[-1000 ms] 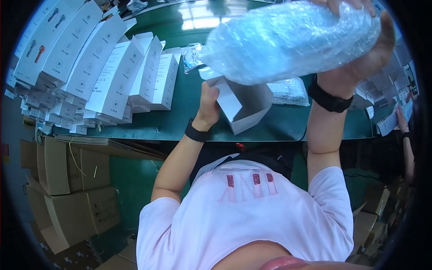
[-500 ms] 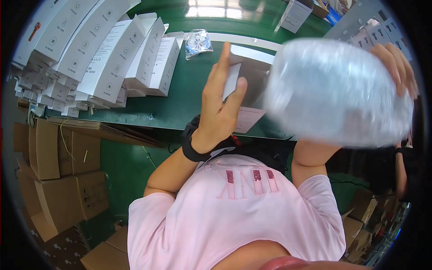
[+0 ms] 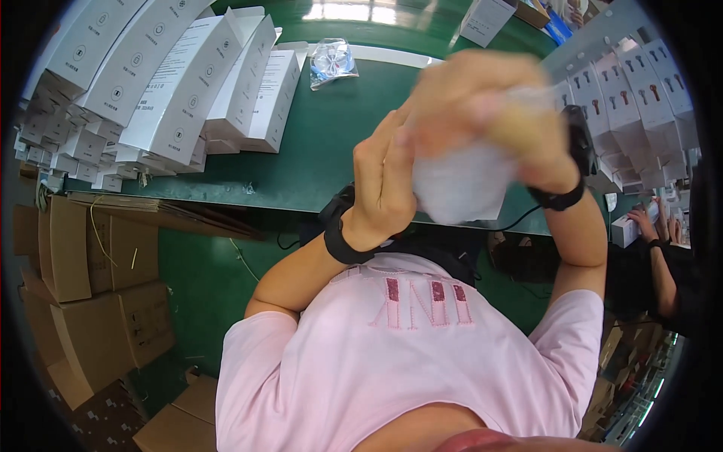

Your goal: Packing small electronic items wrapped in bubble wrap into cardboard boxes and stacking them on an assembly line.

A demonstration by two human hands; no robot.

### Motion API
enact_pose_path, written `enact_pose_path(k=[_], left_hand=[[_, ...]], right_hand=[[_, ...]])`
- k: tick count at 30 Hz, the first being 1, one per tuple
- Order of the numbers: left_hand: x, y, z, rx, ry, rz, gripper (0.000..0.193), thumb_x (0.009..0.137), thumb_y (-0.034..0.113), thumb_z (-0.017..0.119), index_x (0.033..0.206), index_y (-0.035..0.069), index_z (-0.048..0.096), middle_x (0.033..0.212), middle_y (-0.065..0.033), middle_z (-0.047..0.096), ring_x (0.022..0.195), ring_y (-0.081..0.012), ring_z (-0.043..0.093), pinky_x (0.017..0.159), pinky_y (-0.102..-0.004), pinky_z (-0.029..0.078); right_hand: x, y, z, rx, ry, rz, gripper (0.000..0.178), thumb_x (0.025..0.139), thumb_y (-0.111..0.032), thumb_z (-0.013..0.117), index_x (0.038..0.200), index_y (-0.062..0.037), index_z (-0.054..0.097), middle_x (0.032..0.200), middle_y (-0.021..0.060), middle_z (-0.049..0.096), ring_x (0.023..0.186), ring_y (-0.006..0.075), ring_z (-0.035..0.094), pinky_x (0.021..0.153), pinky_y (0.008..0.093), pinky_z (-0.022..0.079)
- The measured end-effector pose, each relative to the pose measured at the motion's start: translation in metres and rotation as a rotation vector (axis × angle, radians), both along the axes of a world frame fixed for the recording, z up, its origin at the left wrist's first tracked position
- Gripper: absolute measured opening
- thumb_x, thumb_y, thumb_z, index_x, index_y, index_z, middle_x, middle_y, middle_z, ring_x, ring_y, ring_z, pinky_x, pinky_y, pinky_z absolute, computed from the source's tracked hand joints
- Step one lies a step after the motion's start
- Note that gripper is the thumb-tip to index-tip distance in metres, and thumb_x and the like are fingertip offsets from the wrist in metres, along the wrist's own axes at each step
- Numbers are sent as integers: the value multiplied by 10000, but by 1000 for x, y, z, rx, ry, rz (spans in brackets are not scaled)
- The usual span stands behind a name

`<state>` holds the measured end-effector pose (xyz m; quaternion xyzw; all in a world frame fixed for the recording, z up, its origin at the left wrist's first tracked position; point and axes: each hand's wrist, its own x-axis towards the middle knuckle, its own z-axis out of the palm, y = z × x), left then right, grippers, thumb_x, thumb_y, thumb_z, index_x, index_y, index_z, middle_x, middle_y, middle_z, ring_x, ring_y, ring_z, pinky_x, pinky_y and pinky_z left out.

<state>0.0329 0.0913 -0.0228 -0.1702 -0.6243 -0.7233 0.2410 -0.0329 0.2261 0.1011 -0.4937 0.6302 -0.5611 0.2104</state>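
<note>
In front of my chest, my left hand (image 3: 382, 177) is closed against the side of a small white carton (image 3: 495, 209), fingers pressed together and pointing away from me. My right hand (image 3: 508, 124) is smeared by motion and curls over a bubble-wrapped package (image 3: 459, 184) at the carton. What the wrap contains cannot be made out. The hands and the package hide most of the carton, so how far the package is inside it does not show. Both wrists wear black bands.
White printed cartons (image 3: 169, 94) are stacked at the left of the green table (image 3: 301, 173). A clear bag with a blue-white part (image 3: 331, 64) lies beyond my left hand. More cartons (image 3: 629, 98) stand at right, near another person's hand (image 3: 644, 224). Brown boxes (image 3: 113, 294) are at lower left.
My right hand has brought the bubble-wrapped package left and down onto the carton beside my left hand. My left fingers, spread before, have come together.
</note>
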Motion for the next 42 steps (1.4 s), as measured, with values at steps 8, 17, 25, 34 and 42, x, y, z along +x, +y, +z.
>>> enact_pose_path(k=[8, 17, 25, 34, 42], left_hand=[[16, -51, -1, 214, -147, 101, 575, 1009, 270, 236, 1364, -144, 416, 1308, -241, 549, 1170, -277, 549, 996, -338, 412], [22, -76, -8, 146, -78, 191, 766, 964, 453, 458, 1423, -143, 312, 1354, -253, 494, 1182, -270, 521, 986, -347, 405], [34, -91, 3, 97, -124, 128, 719, 789, 71, 587, 1434, -95, 314, 1338, -190, 494, 1197, -219, 503, 1028, -329, 377], [30, -65, 2, 263, -39, 115, 605, 875, -23, 492, 1458, -47, 332, 1289, -112, 543, 1172, -139, 509, 1013, -276, 374], [35, -62, -6, 343, -45, 91, 570, 981, 121, 513, 1472, -61, 288, 1336, -136, 506, 1136, -133, 495, 982, -256, 377]], right_hand=[[15, -34, -17, 671, 924, -21, 685, 924, -442, 544, 1494, -124, 337, 1566, 239, 157, 1449, 446, 120, 1156, 560, 117], [-210, -133, -155, 814, 784, -633, 628, 769, -481, 719, 1050, 76, 645, 943, 250, 680, 897, 351, 677, 774, 412, 543], [-144, -78, -48, 392, 261, -463, 228, 887, -229, 651, 964, -16, 676, 833, 93, 660, 683, 154, 615, 600, 278, 500], [45, -50, 3, 200, 688, -440, 201, 758, -34, 768, 912, -10, 642, 790, 12, 625, 615, 96, 563, 500, 242, 400], [51, -60, 8, 536, 1129, -182, 177, 657, -21, 687, 799, 9, 586, 716, 97, 538, 715, 283, 544, 619, 378, 455]])
